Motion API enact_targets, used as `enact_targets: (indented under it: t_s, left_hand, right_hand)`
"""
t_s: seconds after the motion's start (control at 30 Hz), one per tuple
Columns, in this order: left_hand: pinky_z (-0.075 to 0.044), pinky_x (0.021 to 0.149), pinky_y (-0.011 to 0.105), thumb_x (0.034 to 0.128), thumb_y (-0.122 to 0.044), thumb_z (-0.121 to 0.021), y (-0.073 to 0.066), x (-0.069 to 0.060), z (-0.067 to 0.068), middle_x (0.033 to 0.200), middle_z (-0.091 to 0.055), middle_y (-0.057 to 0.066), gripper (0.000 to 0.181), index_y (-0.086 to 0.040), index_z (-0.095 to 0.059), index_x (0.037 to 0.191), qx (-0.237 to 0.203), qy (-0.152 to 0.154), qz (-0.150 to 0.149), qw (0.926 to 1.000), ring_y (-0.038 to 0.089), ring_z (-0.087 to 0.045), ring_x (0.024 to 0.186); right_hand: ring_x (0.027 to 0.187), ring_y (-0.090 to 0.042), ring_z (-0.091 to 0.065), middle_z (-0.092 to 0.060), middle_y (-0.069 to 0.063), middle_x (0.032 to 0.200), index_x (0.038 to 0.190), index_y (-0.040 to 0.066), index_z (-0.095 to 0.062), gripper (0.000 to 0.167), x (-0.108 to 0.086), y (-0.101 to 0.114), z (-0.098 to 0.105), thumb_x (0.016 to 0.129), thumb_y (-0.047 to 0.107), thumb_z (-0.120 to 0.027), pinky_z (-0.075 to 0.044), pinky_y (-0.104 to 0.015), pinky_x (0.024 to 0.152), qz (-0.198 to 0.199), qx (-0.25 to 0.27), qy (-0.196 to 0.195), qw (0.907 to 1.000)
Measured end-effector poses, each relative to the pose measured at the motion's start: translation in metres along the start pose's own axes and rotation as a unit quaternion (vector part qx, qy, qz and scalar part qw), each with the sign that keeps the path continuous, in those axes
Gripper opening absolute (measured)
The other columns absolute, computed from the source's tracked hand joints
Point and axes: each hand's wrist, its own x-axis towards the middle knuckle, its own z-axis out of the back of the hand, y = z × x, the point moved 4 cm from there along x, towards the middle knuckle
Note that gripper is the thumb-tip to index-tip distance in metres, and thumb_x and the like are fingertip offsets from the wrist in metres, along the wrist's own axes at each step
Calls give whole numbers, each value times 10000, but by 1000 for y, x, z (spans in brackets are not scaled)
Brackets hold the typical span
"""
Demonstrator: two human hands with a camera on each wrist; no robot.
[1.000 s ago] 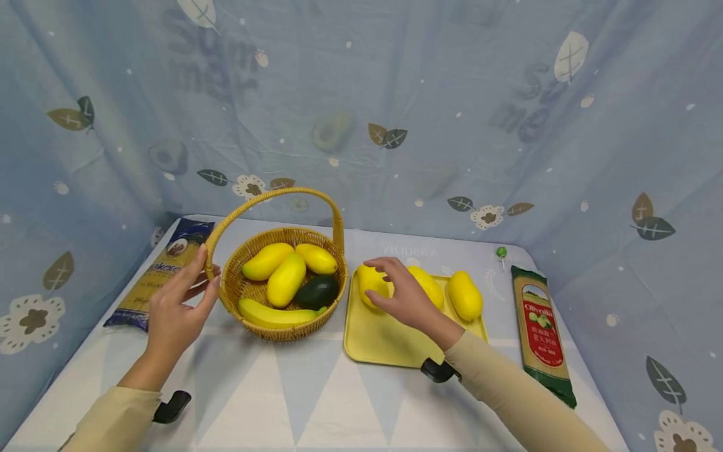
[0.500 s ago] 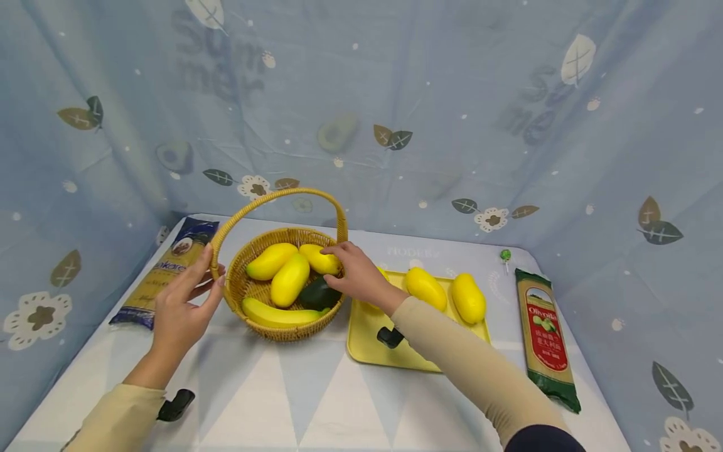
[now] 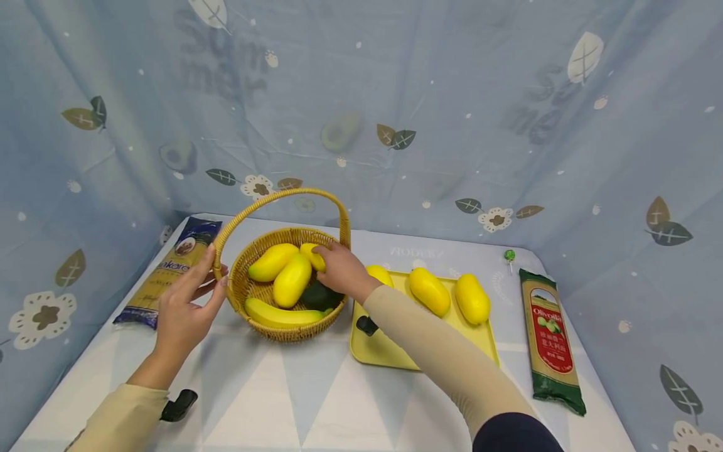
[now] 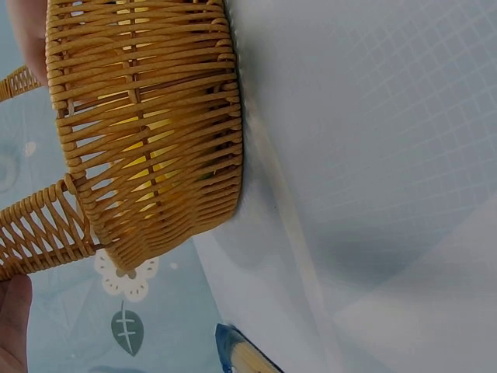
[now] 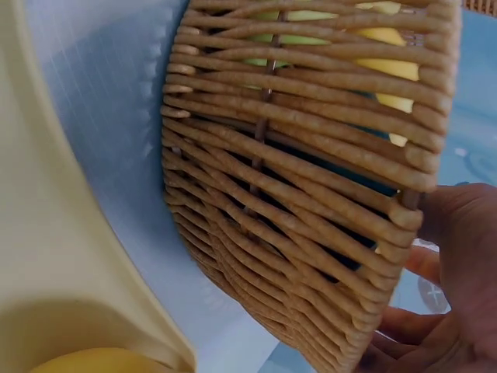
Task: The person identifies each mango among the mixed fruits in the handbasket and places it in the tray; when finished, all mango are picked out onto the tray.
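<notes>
A wicker basket with a tall arched handle holds several fruits. Inside lie a mango, another mango, a banana and a dark green avocado. My left hand grips the left base of the handle between thumb and fingers. My right hand reaches over the basket's right rim, its thumb and fingers about the right end of a small mango. In the right wrist view the wicker wall hides the fingertips.
Right of the basket lies a yellow tray bearing a partly hidden yellow fruit and two mangoes. A blue pasta bag lies left, a green-and-red noodle pack right. A green lollipop is near the back.
My right hand has moved left from above the tray into the basket, closing about the small mango. My left hand stays at the handle. The view has shifted slightly.
</notes>
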Motion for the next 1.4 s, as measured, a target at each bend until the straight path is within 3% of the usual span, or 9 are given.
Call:
enact_targets:
  t_s: [0.17, 0.57, 0.97, 1.2, 1.4]
  left_hand:
    - [-457, 857, 37, 792, 157, -752, -1, 0, 0, 1109, -724, 198, 819, -161, -506, 1505, -45, 3, -16, 10000, -221, -513, 1088]
    - [-460, 854, 37, 787, 158, -757, 0, 0, 0, 1109, -724, 193, 817, -152, -511, 1501, -57, -13, -34, 10000, -216, -518, 1090]
    - [-448, 863, 31, 804, 146, -748, 0, 0, -1, 1111, -721, 191, 813, -172, -501, 1510, 38, 26, 30, 10000, -232, -495, 1098]
    - [-445, 861, 30, 804, 147, -748, 1, 0, 0, 1109, -721, 187, 824, -180, -492, 1516, 60, 43, 42, 10000, -235, -492, 1098]
    - [-444, 859, 30, 809, 139, -748, 2, -1, -1, 1108, -722, 181, 818, -185, -492, 1516, 75, 46, 60, 9999, -239, -489, 1098]
  right_hand:
    - [1113, -221, -615, -570, -104, 1396, 1514, 160, -474, 551, 5, 0, -1, 1006, 292, -640, -551, -347, 943, -34, -124, 28, 9999]
    - [1199, -236, -593, -569, -94, 1421, 1561, 185, -397, 616, 15, 2, -4, 1009, 306, -645, -518, -382, 1025, -177, 145, 158, 9996]
    - [907, -201, -582, -552, -102, 1418, 1553, 246, -408, 642, 9, -2, 5, 960, 295, -651, -542, -361, 812, -29, 598, -383, 9975]
    - [964, -211, -568, -565, -83, 1403, 1543, 273, -426, 645, -10, -4, 21, 943, 293, -662, -518, -369, 831, 67, 1326, -457, 9901]
    - [1087, -199, -574, -543, -48, 1452, 1557, 250, -417, 639, -29, -13, 31, 966, 286, -659, -534, -363, 889, 198, 2167, -402, 9752]
